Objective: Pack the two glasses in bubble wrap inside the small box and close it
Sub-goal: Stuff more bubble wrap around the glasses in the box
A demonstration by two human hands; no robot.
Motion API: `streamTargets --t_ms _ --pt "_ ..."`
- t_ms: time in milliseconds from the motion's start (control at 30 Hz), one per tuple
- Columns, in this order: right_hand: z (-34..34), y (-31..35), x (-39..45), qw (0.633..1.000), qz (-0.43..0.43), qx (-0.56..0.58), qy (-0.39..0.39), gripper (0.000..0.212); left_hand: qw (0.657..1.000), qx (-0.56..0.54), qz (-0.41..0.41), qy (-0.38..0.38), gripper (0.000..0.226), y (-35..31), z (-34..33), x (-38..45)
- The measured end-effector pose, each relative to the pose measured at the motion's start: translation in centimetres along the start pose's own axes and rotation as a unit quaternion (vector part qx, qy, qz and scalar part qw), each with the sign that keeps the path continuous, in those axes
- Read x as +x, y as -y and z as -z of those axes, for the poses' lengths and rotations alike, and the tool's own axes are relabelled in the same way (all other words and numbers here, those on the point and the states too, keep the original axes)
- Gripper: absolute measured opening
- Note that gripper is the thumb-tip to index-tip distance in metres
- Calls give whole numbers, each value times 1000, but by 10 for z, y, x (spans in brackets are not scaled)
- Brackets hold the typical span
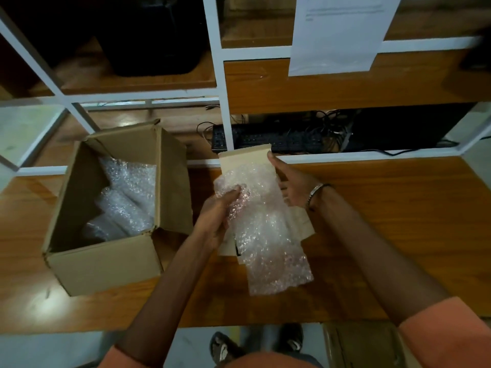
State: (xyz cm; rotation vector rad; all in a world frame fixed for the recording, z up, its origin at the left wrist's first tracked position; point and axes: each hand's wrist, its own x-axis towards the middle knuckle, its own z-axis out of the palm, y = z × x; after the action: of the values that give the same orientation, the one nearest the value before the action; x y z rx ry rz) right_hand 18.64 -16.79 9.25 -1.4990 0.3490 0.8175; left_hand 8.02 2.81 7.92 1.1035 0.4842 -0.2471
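Standing left: big corrugated carton (106, 258), wrapped bundles (125, 205) inside. Left hand (216, 216) grips knobbly bubble wrap (265, 235) over small box (244, 158); right hand (292, 185) holds its flap.

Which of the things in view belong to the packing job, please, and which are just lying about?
Part of the job: small box; bubble wrap, gripped by the left hand; right hand, on the small box's flap.

Just lying about: large open carton with more wrap inside; keyboard; hanging paper sheet.
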Motion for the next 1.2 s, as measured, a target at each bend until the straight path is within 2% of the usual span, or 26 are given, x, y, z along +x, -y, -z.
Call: streamTargets --t_ms 67,100,133,200,333,433,533,600,667,733,800,833,900,933,967,1000,1033,1133,1200 --pt "-3 -2 6 999 -26 -23 18 115 999 14 -15 -43 34 -3 2 5" --pt "-3 -3 9 999 -30 -28 32 123 997 31 -21 -62 35 -3 4 8" --pt "-5 -2 8 998 -24 -41 50 122 996 45 -23 -78 35 -3 5 10" --pt "-6 1 -1 993 1 -96 70 102 993 54 -24 -99 33 -4 8 12" --pt "-7 4 -5 955 130 -257 77 90 994 39 -26 -96 35 -4 9 14" --pt "-5 11 -2 962 179 -201 36 92 995 8 -30 -98 39 -5 12 15" --pt "3 19 -6 973 187 -99 91 81 994 -7 -29 -109 45 -9 18 17" --pt "9 21 -8 962 195 -139 134 71 995 -16 -10 -97 49 -13 22 20" --pt "10 23 -11 949 199 -189 154 58 997 -23 6 -79 63 -18 23 21" --pt "10 27 -13 945 210 -200 149 51 995 22 2 -97 99 -20 20 22" --pt "12 30 -12 944 220 -200 143 50 980 116 -48 -153 132 -18 15 18" --pt "13 32 -12 943 224 -204 138 49 968 175 -95 -156 135 -17 14 15" --pt "14 35 -11 938 231 -221 137 51 920 327 -180 -117 120 -19 10 8" --pt "14 37 -11 934 236 -231 137 52 882 410 -209 -100 107 -21 9 6" --pt "13 39 -12 930 243 -239 137 51 845 477 -228 -82 94 -21 10 9" --pt "12 41 -12 927 251 -242 137 50 823 515 -233 -61 80 -22 10 12" --pt "11 43 -12 926 258 -244 129 48 824 513 -234 -46 66 -23 11 14" --pt "11 50 -12 915 293 -266 78 35 898 375 -229 -24 37 -24 9 13" --pt "13 52 -11 909 307 -280 41 32 925 313 -215 -15 27 -28 5 9"
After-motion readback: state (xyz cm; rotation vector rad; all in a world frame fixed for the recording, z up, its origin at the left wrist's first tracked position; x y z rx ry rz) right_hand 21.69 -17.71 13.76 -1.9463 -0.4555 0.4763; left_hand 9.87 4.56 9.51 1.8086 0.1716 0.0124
